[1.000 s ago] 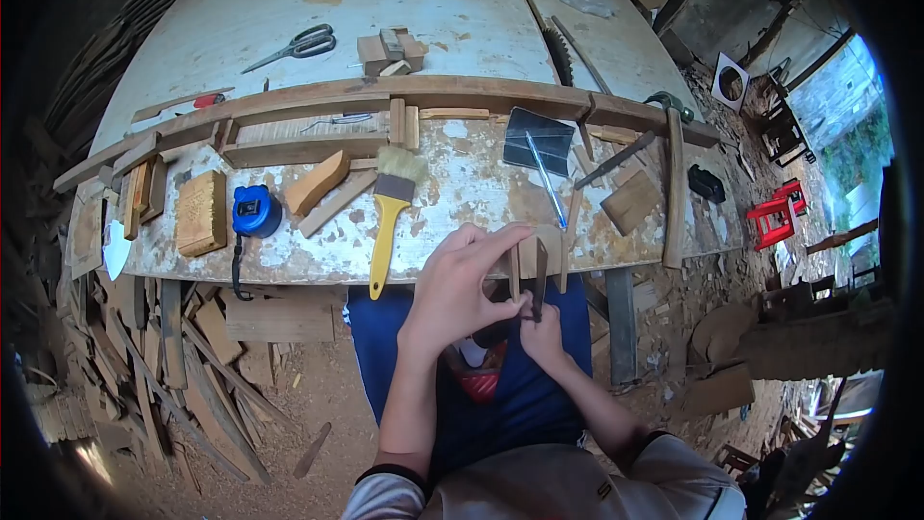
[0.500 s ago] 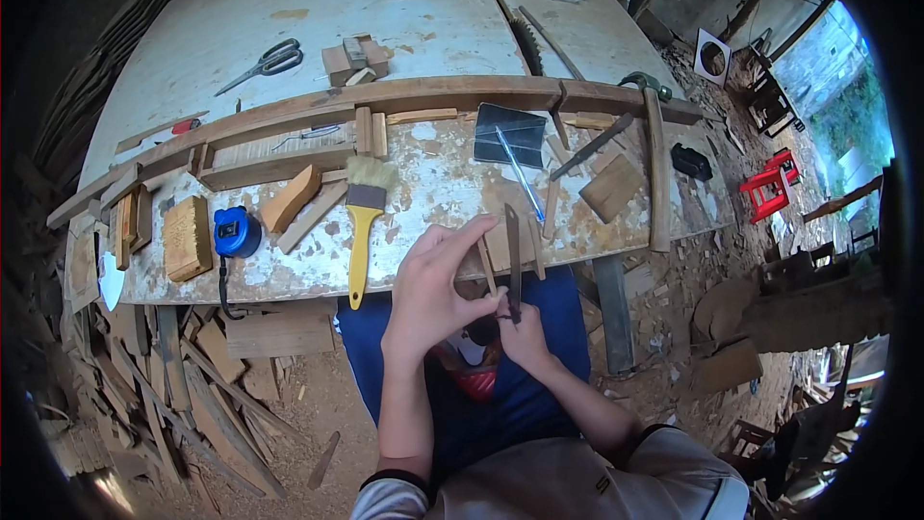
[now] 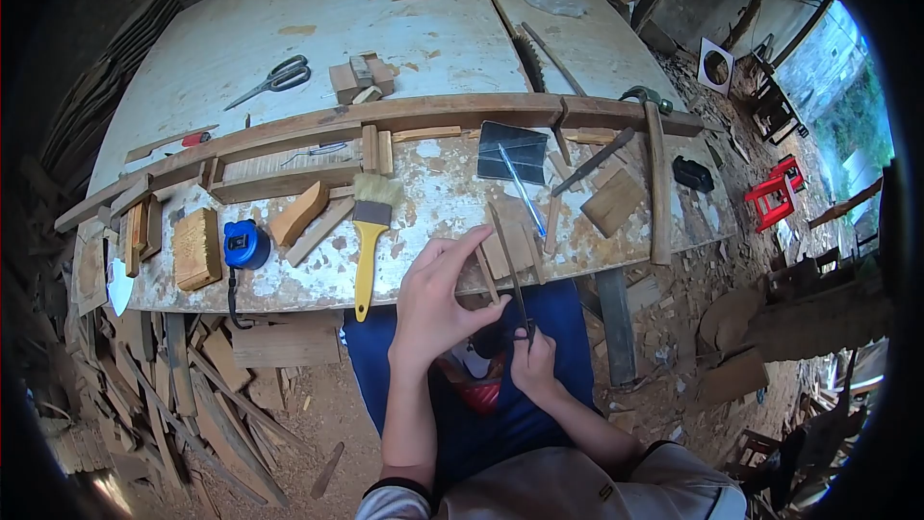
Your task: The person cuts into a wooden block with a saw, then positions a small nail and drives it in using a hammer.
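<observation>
My left hand [image 3: 433, 303] holds a thin wooden strip [image 3: 487, 275] between thumb and fingertips, over the near edge of the workbench. Just to its right, my right hand [image 3: 533, 362] is closed round the dark handle of a long narrow blade [image 3: 510, 260], which points up and away from me. The blade runs close beside the strip; whether they touch I cannot tell. Behind both lies a small wooden board [image 3: 507, 252] at the bench edge. A yellow-handled brush [image 3: 368, 250] lies left of my left hand.
On the workbench [image 3: 289, 279] lie a blue tape measure [image 3: 245, 244], wood blocks [image 3: 196, 248], scissors [image 3: 274, 80], a dark pad [image 3: 512, 152] with a pen, and a hammer [image 3: 657, 183]. A long wooden beam [image 3: 423, 114] crosses it. A saw blade [image 3: 529, 60] stands up behind.
The blade's tip has swung left and my right hand has moved slightly down and right, away from my left thumb. The whole view has shifted a little.
</observation>
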The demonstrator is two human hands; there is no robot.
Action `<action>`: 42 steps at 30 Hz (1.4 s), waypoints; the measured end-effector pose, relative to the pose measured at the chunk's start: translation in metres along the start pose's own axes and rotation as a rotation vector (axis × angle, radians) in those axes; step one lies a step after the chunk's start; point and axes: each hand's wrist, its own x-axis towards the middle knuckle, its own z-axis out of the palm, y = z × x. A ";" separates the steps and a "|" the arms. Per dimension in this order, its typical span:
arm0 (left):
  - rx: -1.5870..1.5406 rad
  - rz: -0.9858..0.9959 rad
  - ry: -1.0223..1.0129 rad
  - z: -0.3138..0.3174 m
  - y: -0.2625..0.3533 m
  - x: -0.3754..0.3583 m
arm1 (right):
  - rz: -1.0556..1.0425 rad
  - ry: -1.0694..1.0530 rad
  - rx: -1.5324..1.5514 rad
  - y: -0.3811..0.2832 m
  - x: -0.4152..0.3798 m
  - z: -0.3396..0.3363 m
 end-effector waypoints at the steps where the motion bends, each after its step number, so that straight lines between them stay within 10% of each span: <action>1: 0.004 -0.004 -0.002 0.000 0.000 0.000 | -0.017 0.018 -0.015 -0.001 0.000 -0.002; 42: -0.004 0.014 -0.030 -0.001 -0.004 0.001 | 0.051 -0.018 0.035 0.013 -0.005 -0.014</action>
